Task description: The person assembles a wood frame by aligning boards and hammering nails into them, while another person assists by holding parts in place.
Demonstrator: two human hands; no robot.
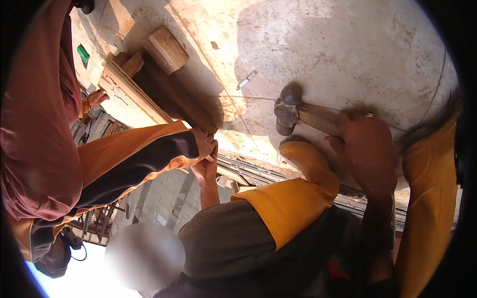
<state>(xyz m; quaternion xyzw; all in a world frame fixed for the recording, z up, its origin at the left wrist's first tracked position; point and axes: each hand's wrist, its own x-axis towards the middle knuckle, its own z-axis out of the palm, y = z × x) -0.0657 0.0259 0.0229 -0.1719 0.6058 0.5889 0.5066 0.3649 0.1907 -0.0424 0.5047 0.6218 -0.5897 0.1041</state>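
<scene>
Two own hands: well apart; the right is wrapped around a tool, while the left's grip is partly hidden and cannot be told.
Right hand (367,144): right of centre, back of the hand toward the viewer, a ring on one finger, closed on a wooden handle.
Hammer (318,118): held by that handle, its dark, rounded, two-ended head pointing left, close to a boot toe; whether the head touches the floor is unclear.
Left hand (206,168): what appears to be this hand rises from behind the bent left knee, fingers curled, touching a co-worker's hand (201,140).
Pale piece (209,158): a small, thin bit showing at those two meeting hands; its kind is unclear.
Co-worker: at left, in maroon trousers (39,129) and an orange-and-dark sleeve (139,164).
Brown beam (174,94): long, slanting down toward the meeting hands.
Wooden block (168,49): at the beam's upper end.
Marker (247,80): white, lying on the sunlit concrete floor (348,54), between block and hammer.
Yellow boots (308,169): the wearer's, one on either side of the right forearm.
</scene>
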